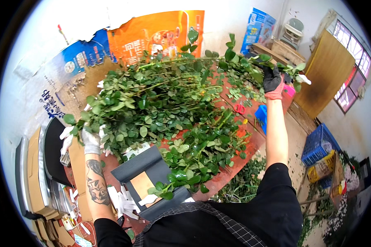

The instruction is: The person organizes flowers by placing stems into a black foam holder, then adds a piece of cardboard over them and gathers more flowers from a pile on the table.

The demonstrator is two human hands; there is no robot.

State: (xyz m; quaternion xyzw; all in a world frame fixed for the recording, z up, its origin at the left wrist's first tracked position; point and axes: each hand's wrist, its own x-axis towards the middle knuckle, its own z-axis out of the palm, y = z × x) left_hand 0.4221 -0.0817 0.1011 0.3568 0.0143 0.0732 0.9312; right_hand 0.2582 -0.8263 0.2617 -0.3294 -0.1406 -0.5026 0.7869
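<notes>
A big heap of leafy green cut stems [160, 102], apparently roses, covers the red table [210, 188]. My left hand [91, 140], in a pale grey glove, is at the heap's left end among leaves and white-wrapped tips [67, 137]. Leaves hide its fingertips, so its grip is unclear. My right hand [272, 81], wearing a black and pink glove, is stretched out to the far right. It is closed around a leafy stem with a white tip [303, 79]. Nearest me, another white-tipped stem [165, 190] lies across a black ridged tray [142, 165] holding a piece of cardboard [141, 184].
Red-handled scissors [239, 108] and a blue holder [261, 115] are near the table's right side. White paper strips [123, 202] lie by my left forearm. Cardboard sheets [37, 173] stand at left. A blue crate [320, 145] and cut greenery [241, 179] are on the floor.
</notes>
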